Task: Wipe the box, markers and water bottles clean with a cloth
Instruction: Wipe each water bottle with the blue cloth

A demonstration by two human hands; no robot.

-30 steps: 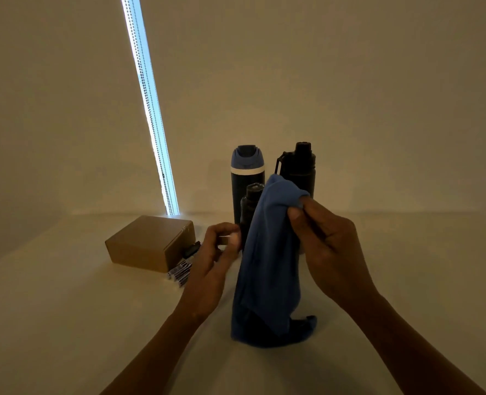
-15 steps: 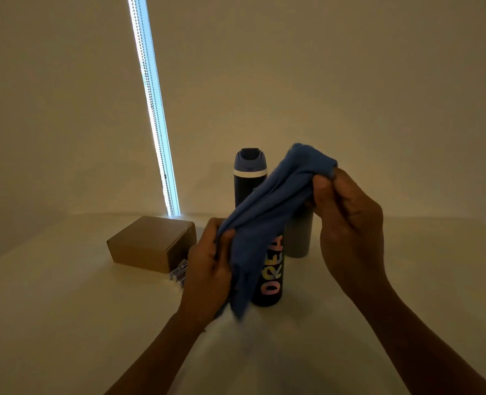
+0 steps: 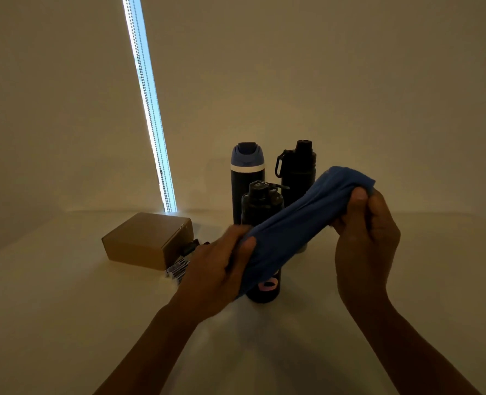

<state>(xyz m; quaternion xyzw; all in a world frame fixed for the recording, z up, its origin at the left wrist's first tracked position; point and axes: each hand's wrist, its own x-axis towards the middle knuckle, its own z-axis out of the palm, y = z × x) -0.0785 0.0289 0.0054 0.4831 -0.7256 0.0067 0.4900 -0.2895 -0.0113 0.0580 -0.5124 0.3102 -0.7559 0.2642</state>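
Note:
A blue cloth is stretched slantwise between both hands above the table. My left hand grips its lower end; my right hand pinches its upper end. Behind the cloth stand three water bottles: a black one with coloured lettering nearest, a dark one with a blue lid and white band at the back left, and a black one with a loop handle at the back right. A brown cardboard box lies to the left. The markers lie beside it, partly hidden by my left hand.
The pale table meets a plain wall at the back. A bright window slit with a bead chain runs up the wall behind the box.
Both hands have pulled the cloth out taut and lowered it a little. The black loop-handled bottle at the back right has come into sight again.

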